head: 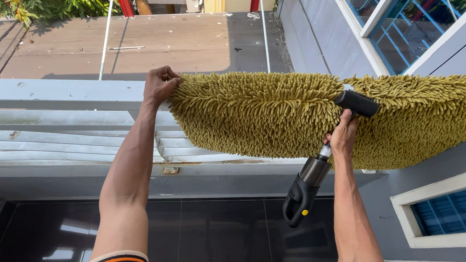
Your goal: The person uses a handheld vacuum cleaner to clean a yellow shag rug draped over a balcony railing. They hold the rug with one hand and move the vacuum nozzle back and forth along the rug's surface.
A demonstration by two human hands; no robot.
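A shaggy mustard-yellow mat [280, 113] hangs over the white balcony railing [48, 93], stretching from the middle to the right edge. My left hand [160, 84] grips the mat's left end in a closed fist. My right hand [343, 137] holds a black and grey handheld vacuum cleaner [314, 173] by its neck. The vacuum's black nozzle [356, 103] presses against the mat's pile, and its handle hangs down below my hand.
Below the railing lie white slatted louvres [44, 141] and a dark glossy tiled floor [206, 236]. A grey house wall with blue-framed windows [453, 212] stands at the right. Beyond the railing are a brown flat roof [156, 41], poles and trees.
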